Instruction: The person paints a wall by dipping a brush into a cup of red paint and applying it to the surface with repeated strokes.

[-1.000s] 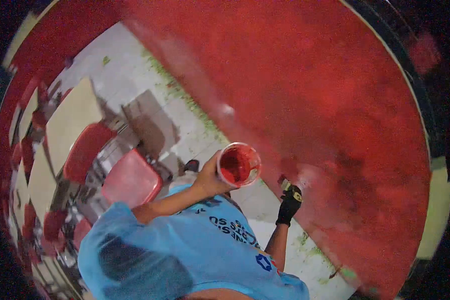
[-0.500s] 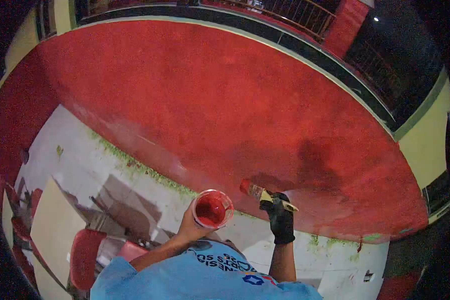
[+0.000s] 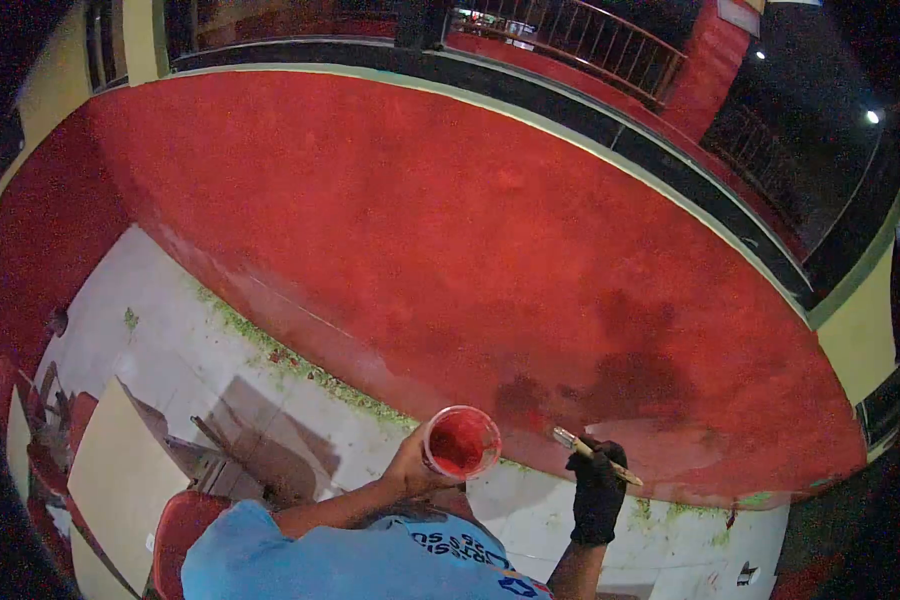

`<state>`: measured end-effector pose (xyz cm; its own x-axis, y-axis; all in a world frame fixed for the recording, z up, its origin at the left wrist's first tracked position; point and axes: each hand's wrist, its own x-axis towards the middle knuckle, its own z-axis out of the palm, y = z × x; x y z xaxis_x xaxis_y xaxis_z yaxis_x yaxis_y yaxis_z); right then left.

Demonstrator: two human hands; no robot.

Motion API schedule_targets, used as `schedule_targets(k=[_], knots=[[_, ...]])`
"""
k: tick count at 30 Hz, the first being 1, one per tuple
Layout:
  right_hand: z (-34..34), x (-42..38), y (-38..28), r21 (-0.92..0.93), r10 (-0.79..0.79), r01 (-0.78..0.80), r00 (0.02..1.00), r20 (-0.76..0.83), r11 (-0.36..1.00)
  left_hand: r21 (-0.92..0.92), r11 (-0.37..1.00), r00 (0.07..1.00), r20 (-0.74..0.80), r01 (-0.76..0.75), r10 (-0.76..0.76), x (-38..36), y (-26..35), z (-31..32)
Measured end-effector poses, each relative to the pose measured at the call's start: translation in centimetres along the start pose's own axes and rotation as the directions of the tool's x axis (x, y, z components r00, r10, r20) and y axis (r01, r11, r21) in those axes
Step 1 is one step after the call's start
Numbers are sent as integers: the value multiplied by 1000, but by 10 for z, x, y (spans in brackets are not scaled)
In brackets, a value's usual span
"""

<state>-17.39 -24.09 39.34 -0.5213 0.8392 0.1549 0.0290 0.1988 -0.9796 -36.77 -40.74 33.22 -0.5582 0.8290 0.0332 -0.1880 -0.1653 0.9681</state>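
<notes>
My bare left hand (image 3: 416, 464) is wrapped round a clear plastic cup (image 3: 462, 442) with red paint in it, its mouth facing up toward me. In my right hand (image 3: 598, 490), which wears a black glove, is a paintbrush (image 3: 570, 440) with a pale wooden handle and a metal ferrule. The bristle end points up and left, overlapping the lower part of the red wall (image 3: 450, 240). Near the brush, darker patches and shadows lie on the wall, and a paler worn strip runs along its lower edge.
Weeds (image 3: 310, 370) line the wall's foot along the pale floor (image 3: 150, 290). At the lower left stand a beige board-like tabletop (image 3: 120, 480) and red chairs (image 3: 178, 530). A dark ledge (image 3: 670, 165) with railings (image 3: 590, 45) tops the wall. A small drain (image 3: 746, 574) is at lower right.
The view has tilted up a little. The paintbrush has turned, showing its narrow side, and moved right and down in view with my right hand. The cup appears further right and lower.
</notes>
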Motion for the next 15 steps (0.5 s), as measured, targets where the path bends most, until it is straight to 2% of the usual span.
schedule_targets(k=[2,3,5,7,8,9,12,13,14,15], knots=[[-1,5,-4,62,50,-44,994,-99,997,-34,999,1000,-15,23,-24,0,1,4],[7,3,-10,185,-3,28,991,-133,982,-26,1000,1000,-21,16,-16,-1,5,4],[5,5,-10,138,-36,46,997,-75,989,47,999,1000,-25,-13,14,-4,14,7],[-3,18,-3,86,-59,60,998,-10,994,35,999,999,-9,-33,33,3,14,9],[-7,24,5,-236,-244,250,968,56,939,18,998,998,17,-54,54,5,14,10],[-9,28,12,-513,-391,423,903,175,747,21,998,998,8,-56,56,7,16,12],[-10,29,9,-567,-398,380,912,99,731,85,993,996,4,-88,88,18,19,17],[-9,29,2,-564,-398,384,911,104,731,29,997,997,25,-75,75,20,13,17],[-4,29,-15,-382,-249,249,967,51,890,-28,998,997,49,-59,60,22,8,17],[-3,32,-23,-177,-83,87,996,31,980,-28,998,997,46,-56,58,24,10,20]])
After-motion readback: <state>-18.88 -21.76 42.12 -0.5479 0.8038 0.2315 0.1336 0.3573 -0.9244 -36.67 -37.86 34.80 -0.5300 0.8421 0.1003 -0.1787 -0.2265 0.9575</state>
